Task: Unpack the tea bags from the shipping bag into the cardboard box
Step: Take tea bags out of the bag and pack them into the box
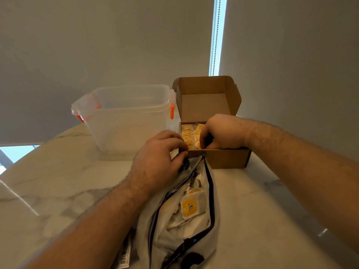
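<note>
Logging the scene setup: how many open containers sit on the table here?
3: the clear plastic tub at back left, the cardboard box right of it, and the shipping bag nearest the camera.

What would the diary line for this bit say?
left hand: at cardboard box rim | right hand: arranging tea bags inside | shipping bag: open, bags remain

Dim, warm-tinted view. Daylight enters through the blind gap (217, 35) ahead of me. My forearms blur and stretch at frame edges.
</note>
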The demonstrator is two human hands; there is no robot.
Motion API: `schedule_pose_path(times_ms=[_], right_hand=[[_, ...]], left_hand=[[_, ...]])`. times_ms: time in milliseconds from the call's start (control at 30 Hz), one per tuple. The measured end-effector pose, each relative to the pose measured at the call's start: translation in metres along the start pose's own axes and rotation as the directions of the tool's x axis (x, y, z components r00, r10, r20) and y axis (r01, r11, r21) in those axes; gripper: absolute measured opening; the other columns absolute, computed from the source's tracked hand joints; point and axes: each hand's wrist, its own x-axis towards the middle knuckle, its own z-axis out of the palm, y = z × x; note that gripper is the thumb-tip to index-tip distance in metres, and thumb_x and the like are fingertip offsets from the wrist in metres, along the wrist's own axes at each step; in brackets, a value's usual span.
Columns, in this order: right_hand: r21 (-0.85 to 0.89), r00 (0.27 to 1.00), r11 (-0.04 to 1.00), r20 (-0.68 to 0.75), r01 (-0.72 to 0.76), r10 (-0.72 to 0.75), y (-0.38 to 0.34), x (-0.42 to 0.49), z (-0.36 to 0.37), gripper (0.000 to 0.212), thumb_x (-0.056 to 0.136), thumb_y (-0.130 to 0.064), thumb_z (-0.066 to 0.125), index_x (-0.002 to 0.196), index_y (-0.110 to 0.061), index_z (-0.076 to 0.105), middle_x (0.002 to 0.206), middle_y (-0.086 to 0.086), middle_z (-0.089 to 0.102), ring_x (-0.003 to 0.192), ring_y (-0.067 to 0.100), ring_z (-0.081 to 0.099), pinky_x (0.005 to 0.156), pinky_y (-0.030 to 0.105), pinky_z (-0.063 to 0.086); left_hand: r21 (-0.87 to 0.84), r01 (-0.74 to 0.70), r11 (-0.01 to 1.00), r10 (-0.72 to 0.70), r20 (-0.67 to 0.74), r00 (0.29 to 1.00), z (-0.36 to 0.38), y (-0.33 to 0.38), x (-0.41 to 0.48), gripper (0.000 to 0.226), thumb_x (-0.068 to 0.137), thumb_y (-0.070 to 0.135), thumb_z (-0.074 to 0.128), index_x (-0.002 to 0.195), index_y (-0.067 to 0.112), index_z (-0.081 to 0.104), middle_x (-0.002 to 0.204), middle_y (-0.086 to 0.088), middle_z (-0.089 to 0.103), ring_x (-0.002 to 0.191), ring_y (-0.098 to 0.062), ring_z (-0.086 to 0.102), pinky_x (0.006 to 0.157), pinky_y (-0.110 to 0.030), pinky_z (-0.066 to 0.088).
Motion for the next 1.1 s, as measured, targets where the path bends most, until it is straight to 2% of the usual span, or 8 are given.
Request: schedule_pose_path(times_ms=[100, 333, 433, 500, 567, 667, 833, 1100], right_hand=[[0.095, 0.999, 0.995, -0.036, -0.015, 0.018, 0.003, -0.008, -0.003, 0.019, 0.097, -0.035, 0.068, 0.114, -0.032, 0.076, 0.105, -0.016, 0.068, 0.093, 0.006, 0.062, 0.069, 0.011, 0.039], [0.431, 0.945, 0.902, -0.309, 0.035, 0.111, -0.007, -0.041, 0.005, 0.015, 0.094, -0.024, 0.074, 0.105, -0.033, 0.078, 0.094, -0.024, 0.067, 0.088, -0.001, 0.065, 0.065, 0.006, 0.045], [0.487, 0.902, 0.865, -0.418, 0.121, 0.11, -0.022, -0.056, 0.013, 0.015, 0.093, -0.024, 0.074, 0.106, -0.03, 0.078, 0.097, -0.019, 0.071, 0.092, 0.0, 0.066, 0.076, 0.011, 0.05], [0.493, 0.906, 0.857, -0.416, 0.154, 0.076, -0.03, -0.064, 0.017, 0.013, 0.093, -0.025, 0.074, 0.103, -0.033, 0.078, 0.095, -0.02, 0.071, 0.092, -0.002, 0.066, 0.077, 0.011, 0.05], [0.488, 0.934, 0.855, -0.357, 0.176, 0.012, -0.039, -0.07, 0.02, 0.014, 0.092, -0.024, 0.075, 0.099, -0.037, 0.077, 0.092, -0.021, 0.072, 0.091, -0.006, 0.066, 0.075, 0.01, 0.052], [0.472, 0.96, 0.857, -0.267, 0.205, -0.083, -0.049, -0.076, 0.025, 0.016, 0.092, -0.02, 0.075, 0.099, -0.034, 0.078, 0.091, -0.019, 0.074, 0.089, -0.005, 0.069, 0.078, 0.013, 0.058], [0.486, 0.979, 0.85, -0.128, 0.203, -0.161, -0.054, -0.079, 0.032, 0.014, 0.09, -0.03, 0.078, 0.103, -0.028, 0.079, 0.091, -0.016, 0.075, 0.086, -0.001, 0.071, 0.079, 0.021, 0.061], [0.646, 0.982, 0.746, -0.18, 0.161, -0.056, -0.05, -0.074, 0.037, 0.018, 0.082, -0.037, 0.084, 0.097, -0.028, 0.078, 0.089, -0.007, 0.077, 0.082, 0.012, 0.075, 0.076, 0.041, 0.065]], left_hand=[[0.005, -0.011, 1.0, 0.011, -0.01, 1.0, 0.0, 0.001, 0.0, 0.015, 0.092, 0.028, 0.071, 0.106, 0.03, 0.077, 0.116, 0.018, 0.062, 0.105, -0.002, 0.057, 0.089, -0.031, 0.057], [0.03, -0.048, 0.998, 0.049, -0.034, 0.998, -0.007, -0.004, 0.003, 0.012, 0.088, 0.034, 0.074, 0.1, 0.032, 0.077, 0.106, 0.02, 0.061, 0.096, -0.002, 0.057, 0.078, -0.028, 0.056], [-0.124, -0.1, 0.987, 0.119, 0.157, 0.98, -0.029, 0.005, 0.006, 0.007, 0.086, 0.035, 0.077, 0.09, 0.03, 0.076, 0.087, 0.015, 0.063, 0.079, -0.005, 0.058, 0.067, -0.026, 0.049], [-0.195, -0.031, 0.98, 0.122, 0.473, 0.873, -0.047, 0.014, 0.008, 0.013, 0.083, 0.042, 0.079, 0.086, 0.029, 0.077, 0.084, 0.01, 0.068, 0.079, -0.008, 0.063, 0.072, -0.031, 0.055], [-0.097, 0.016, 0.995, 0.059, 0.718, 0.694, -0.054, 0.022, 0.007, 0.024, 0.077, 0.053, 0.08, 0.086, 0.031, 0.076, 0.088, 0.01, 0.071, 0.082, -0.006, 0.067, 0.079, -0.034, 0.058], [0.088, -0.1, 0.991, -0.009, 0.794, 0.607, -0.047, 0.028, 0.003, 0.034, 0.07, 0.06, 0.083, 0.088, 0.032, 0.074, 0.089, 0.01, 0.071, 0.081, -0.006, 0.067, 0.076, -0.035, 0.059], [0.113, -0.1, 0.989, -0.027, 0.784, 0.62, -0.05, 0.029, 0.004, 0.013, 0.084, 0.042, 0.08, 0.092, 0.037, 0.072, 0.086, 0.015, 0.069, 0.077, 0.001, 0.063, 0.07, -0.022, 0.049], [-0.119, 0.106, 0.987, -0.027, 0.531, 0.847, -0.061, 0.026, 0.013, 0.01, 0.087, 0.027, 0.079, 0.097, 0.028, 0.078, 0.085, 0.012, 0.076, 0.079, -0.002, 0.071, 0.075, -0.021, 0.056]])
